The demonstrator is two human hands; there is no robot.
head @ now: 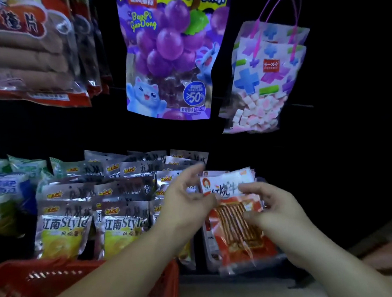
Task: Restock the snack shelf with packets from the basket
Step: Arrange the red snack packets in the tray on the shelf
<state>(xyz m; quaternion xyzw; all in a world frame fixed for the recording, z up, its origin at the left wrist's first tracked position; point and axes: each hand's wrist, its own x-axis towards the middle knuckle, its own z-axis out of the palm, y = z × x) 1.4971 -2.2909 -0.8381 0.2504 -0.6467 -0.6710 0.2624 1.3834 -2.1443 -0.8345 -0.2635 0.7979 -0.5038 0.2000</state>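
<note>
My right hand [271, 209] grips a stack of red-and-white snack packets [234, 217] with brown strips showing through the clear front. The stack stands upright on the lower shelf, right of the silver packets. My left hand [185, 201] is at the stack's left edge, with its fingers loosely spread above the silver packets. I cannot tell whether it touches the stack. A red plastic basket [33, 286] sits at the bottom left under my left forearm, and its contents are hidden.
Rows of silver and yellow packets [64, 225] fill the lower shelf, with green and blue packets [6, 180] at far left. Above them hang a purple grape jelly bag [169, 58], a marshmallow bag [264, 80] and red packets [28, 50].
</note>
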